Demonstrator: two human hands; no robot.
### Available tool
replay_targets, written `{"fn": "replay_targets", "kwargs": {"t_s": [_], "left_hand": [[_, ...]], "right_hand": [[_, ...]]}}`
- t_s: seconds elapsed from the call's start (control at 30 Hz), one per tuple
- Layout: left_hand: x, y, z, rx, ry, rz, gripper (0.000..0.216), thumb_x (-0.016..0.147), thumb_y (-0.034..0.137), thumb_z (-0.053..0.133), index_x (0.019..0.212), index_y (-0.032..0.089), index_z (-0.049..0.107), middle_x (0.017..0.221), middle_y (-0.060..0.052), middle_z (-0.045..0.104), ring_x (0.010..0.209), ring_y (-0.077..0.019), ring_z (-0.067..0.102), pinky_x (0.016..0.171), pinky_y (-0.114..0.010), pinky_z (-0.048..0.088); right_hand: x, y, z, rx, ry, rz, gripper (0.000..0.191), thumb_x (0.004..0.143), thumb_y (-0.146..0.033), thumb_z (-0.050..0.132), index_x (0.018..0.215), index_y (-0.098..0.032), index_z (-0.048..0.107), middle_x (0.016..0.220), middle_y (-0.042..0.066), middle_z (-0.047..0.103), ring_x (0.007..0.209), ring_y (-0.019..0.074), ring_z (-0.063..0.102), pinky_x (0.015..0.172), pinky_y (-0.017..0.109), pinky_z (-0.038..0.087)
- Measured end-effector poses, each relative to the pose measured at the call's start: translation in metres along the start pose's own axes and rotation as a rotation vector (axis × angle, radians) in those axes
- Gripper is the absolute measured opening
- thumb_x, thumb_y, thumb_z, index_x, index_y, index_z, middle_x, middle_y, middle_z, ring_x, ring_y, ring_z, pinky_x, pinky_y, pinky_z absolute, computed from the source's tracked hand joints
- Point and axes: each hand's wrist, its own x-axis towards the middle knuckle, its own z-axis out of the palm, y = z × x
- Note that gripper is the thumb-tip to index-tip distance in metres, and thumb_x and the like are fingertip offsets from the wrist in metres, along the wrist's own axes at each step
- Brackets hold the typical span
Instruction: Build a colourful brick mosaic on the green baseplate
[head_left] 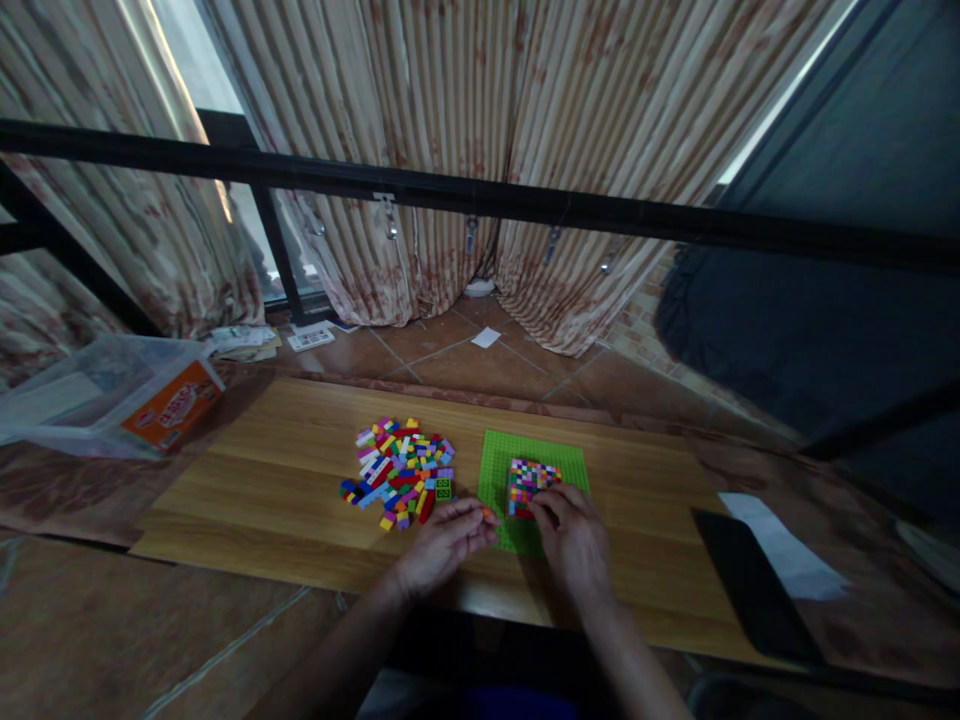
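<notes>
A green baseplate [559, 458] lies on a wooden board [285, 480], carrying a multicoloured block of small bricks [531, 482]. My right hand [574, 535] rests on the plate's near edge with curled fingers touching that block. My left hand [446, 540] sits just left of the plate, fingers pinched on a small orange brick [487, 514]. A heap of loose coloured bricks [401, 470] lies left of the plate.
A clear plastic box with an orange label [120, 395] stands at the far left. A dark phone [750, 590] and white paper [787, 555] lie at the right. Curtains and a black rail [480, 195] stand behind, over a tiled floor.
</notes>
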Motion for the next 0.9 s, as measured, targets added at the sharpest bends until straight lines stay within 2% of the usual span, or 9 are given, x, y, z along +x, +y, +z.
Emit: {"fn": "replay_targets", "kwargs": {"t_s": [0.27, 0.53, 0.7, 0.8, 0.9], "left_hand": [[-0.001, 0.001, 0.001, 0.001, 0.011, -0.012, 0.014, 0.073, 0.025, 0.068, 0.078, 0.012, 0.066, 0.085, -0.007, 0.064, 0.076, -0.0140, 0.060, 0.078, -0.030, 0.046], [0.001, -0.001, -0.001, -0.003, 0.005, -0.010, 0.016, 0.072, 0.026, 0.069, 0.078, 0.012, 0.065, 0.083, -0.006, 0.065, 0.074, -0.0141, 0.061, 0.076, -0.030, 0.046], [0.000, -0.001, 0.000, 0.013, -0.001, -0.013, 0.016, 0.072, 0.026, 0.069, 0.078, 0.012, 0.065, 0.084, -0.006, 0.065, 0.075, -0.0139, 0.061, 0.077, -0.029, 0.046], [0.000, -0.001, 0.001, 0.017, 0.009, 0.000, 0.016, 0.071, 0.027, 0.070, 0.078, 0.013, 0.065, 0.084, -0.005, 0.065, 0.075, -0.0135, 0.061, 0.077, -0.029, 0.046], [0.000, -0.001, 0.001, 0.040, 0.000, 0.004, 0.016, 0.071, 0.027, 0.071, 0.078, 0.013, 0.066, 0.083, -0.005, 0.066, 0.074, -0.0128, 0.061, 0.076, -0.028, 0.046]], "right_hand": [[-0.011, -0.001, 0.004, -0.098, 0.017, -0.089, 0.026, 0.090, -0.025, 0.044, 0.096, -0.021, 0.069, 0.095, 0.008, 0.063, 0.089, 0.0208, 0.055, 0.078, 0.035, 0.046], [-0.025, -0.001, 0.013, -0.307, 0.024, -0.145, 0.031, 0.088, -0.016, 0.042, 0.110, -0.019, 0.064, 0.103, 0.010, 0.062, 0.095, 0.0236, 0.054, 0.080, 0.036, 0.044], [-0.030, -0.005, 0.011, -0.387, 0.041, -0.155, 0.035, 0.087, -0.014, 0.040, 0.116, -0.019, 0.061, 0.103, 0.011, 0.062, 0.093, 0.0245, 0.054, 0.078, 0.037, 0.044], [-0.030, -0.006, 0.008, -0.404, 0.001, -0.150, 0.038, 0.087, -0.011, 0.039, 0.118, -0.019, 0.059, 0.102, 0.012, 0.063, 0.089, 0.0244, 0.055, 0.077, 0.038, 0.044], [-0.030, -0.005, 0.009, -0.337, -0.011, -0.119, 0.038, 0.088, -0.013, 0.038, 0.119, -0.020, 0.058, 0.105, 0.011, 0.062, 0.093, 0.0245, 0.055, 0.078, 0.037, 0.045]]}}
